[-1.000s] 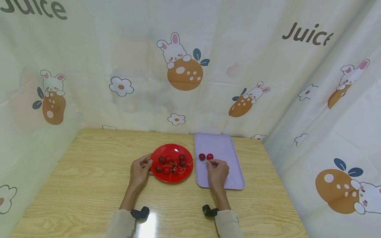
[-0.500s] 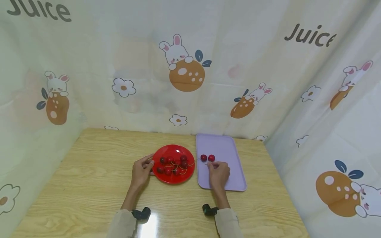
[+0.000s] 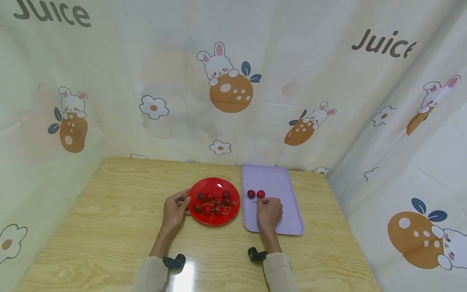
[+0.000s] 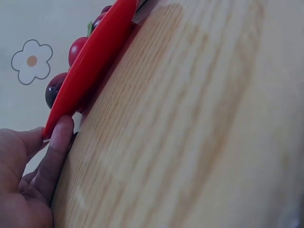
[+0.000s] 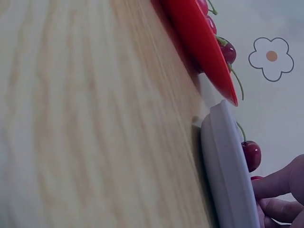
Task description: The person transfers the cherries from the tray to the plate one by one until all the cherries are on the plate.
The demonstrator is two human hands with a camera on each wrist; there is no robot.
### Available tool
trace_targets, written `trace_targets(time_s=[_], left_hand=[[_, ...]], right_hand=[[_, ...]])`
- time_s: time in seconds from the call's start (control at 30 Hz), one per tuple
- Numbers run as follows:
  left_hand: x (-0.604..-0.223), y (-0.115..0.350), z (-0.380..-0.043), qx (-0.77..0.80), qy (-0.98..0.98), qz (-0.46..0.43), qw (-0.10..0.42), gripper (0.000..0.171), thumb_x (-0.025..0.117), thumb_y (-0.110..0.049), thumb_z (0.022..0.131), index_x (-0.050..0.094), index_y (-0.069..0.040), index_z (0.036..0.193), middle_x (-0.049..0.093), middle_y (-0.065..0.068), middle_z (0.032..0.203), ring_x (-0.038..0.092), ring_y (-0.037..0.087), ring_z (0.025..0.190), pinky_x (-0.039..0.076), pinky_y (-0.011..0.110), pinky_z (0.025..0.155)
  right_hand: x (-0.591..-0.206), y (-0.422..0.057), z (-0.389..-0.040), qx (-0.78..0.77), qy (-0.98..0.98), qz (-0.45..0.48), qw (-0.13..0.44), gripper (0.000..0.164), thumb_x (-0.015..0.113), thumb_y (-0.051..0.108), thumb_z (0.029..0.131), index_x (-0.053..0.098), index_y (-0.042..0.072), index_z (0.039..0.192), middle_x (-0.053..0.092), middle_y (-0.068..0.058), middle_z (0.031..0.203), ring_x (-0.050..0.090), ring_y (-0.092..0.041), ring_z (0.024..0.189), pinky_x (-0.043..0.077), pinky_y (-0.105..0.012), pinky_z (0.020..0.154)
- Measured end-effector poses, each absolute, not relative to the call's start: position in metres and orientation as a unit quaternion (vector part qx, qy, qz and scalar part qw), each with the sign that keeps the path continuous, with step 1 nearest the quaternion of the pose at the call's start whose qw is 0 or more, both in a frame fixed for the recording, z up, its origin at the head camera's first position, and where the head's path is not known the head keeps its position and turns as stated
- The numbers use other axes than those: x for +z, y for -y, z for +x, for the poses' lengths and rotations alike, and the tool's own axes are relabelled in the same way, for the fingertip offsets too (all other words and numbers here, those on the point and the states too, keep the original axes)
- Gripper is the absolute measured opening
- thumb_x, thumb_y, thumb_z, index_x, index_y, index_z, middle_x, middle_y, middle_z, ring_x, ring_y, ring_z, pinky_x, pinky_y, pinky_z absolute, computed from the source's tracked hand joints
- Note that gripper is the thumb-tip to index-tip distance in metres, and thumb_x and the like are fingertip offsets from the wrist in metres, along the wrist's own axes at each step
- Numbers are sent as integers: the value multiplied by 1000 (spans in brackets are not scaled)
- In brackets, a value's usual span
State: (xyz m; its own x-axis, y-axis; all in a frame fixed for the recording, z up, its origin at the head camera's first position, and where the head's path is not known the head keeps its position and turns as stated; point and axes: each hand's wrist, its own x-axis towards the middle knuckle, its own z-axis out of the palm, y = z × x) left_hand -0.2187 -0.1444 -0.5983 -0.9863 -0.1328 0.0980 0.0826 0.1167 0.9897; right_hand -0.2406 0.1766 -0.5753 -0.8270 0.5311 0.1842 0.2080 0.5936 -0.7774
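Note:
My left hand (image 3: 174, 209) grips the near-left rim of a red plate (image 3: 211, 221), thumb on top and fingers beneath, as the left wrist view also shows. Several dark red cherries (image 3: 207, 209) with thin green stems lie on the plate. To its right is a lilac tray (image 3: 266, 176) with two cherries near its left side, one dark (image 3: 251, 194) and one brighter (image 3: 260, 194). Over the tray, my right hand (image 3: 270, 213) pinches the stem of the brighter cherry, and a bit of stem sticks out left of the fingertips. In the right wrist view the fingers mostly hide that cherry.
The plate and tray stand close together on a light wooden table (image 3: 127, 194). A pale curtain (image 3: 175, 73) with rabbits, fruit and flowers hangs along the back and sides. A dark wrist camera (image 3: 174, 261) is strapped to each wrist.
The whole head view has shifted slightly, so everything sits a little further right. Both hands, the plate, tray and cherries keep their places relative to each other.

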Motion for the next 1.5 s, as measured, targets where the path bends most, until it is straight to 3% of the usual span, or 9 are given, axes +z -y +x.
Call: trace_targets(time_s=[0.4,0.5,0.6,0.73,0.97,1.33,1.5], left_hand=[[-600,143,-219,-667,741,20,77,38,67,1,106,69,-1,144,75,31,122,79,12,79,70,27,62],[-599,144,-218,-665,742,21,80,38,67,1,106,69,0,144,75,32,122,78,11,79,70,27,61],[-598,144,-218,-664,743,22,82,37,66,1,106,70,-1,143,76,31,121,78,10,78,70,27,61],[-598,145,-218,-663,744,24,82,37,67,1,106,70,-1,143,76,31,121,78,11,78,69,27,60],[-600,145,-218,-663,745,24,75,39,67,1,106,69,-2,145,75,31,123,79,13,81,70,27,61],[-600,145,-219,-665,742,22,77,38,67,1,106,69,0,144,75,32,121,76,8,75,69,27,59],[-599,145,-219,-661,746,21,81,38,67,1,106,69,-1,144,76,32,121,76,7,75,69,26,60]], right_hand=[[-568,-181,-234,435,845,-239,200,17,78,13,84,84,-2,86,81,-21,87,77,-45,89,61,-58,81],[-566,-185,-232,457,832,-242,199,18,81,17,86,84,-1,87,81,-18,83,75,-37,81,59,-46,73],[-563,-191,-229,495,812,-243,191,21,84,20,89,84,-1,90,80,-13,77,71,-22,69,54,-29,66],[-558,-199,-227,603,748,-230,155,23,84,12,92,80,-9,100,78,-5,70,68,-5,60,55,-14,56],[-553,-209,-225,734,636,-211,109,22,78,-6,94,72,-20,110,77,-2,70,72,-6,60,62,-15,55],[-554,-217,-221,743,629,-221,60,24,77,1,99,74,-16,116,80,-2,78,77,-8,68,68,-20,65],[-552,-218,-220,749,628,-205,49,30,74,0,101,70,-19,123,80,-1,78,76,-6,68,67,-18,64]])
